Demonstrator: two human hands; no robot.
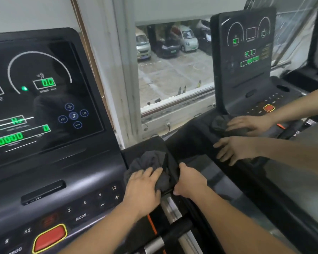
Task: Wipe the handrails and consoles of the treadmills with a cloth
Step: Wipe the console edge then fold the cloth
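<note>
- Cloth (151, 162), dark grey and bunched up, is lying on the right corner of the near treadmill's console (92, 173), at the lower middle of the frame, just right of the number keys.
- The left hand (141, 187) is pressing down on the cloth, its fingers stretching fairly straight across the folds rather than curling round them.
- The right hand (189, 182), just beside it, is gripping the console's right edge, thumb on top and fingers curling over the side.
- A silvery handrail (170, 208) is running down toward the bottom edge below both hands.
- A red stop button (50, 237) is sitting at the lower left, and the display (44, 92) is glowing with green digits at the upper left.
- A mirror (292, 180) on the right is reflecting the console, cloth and hands.
- A window (173, 70) at the upper middle is showing parked cars.
</note>
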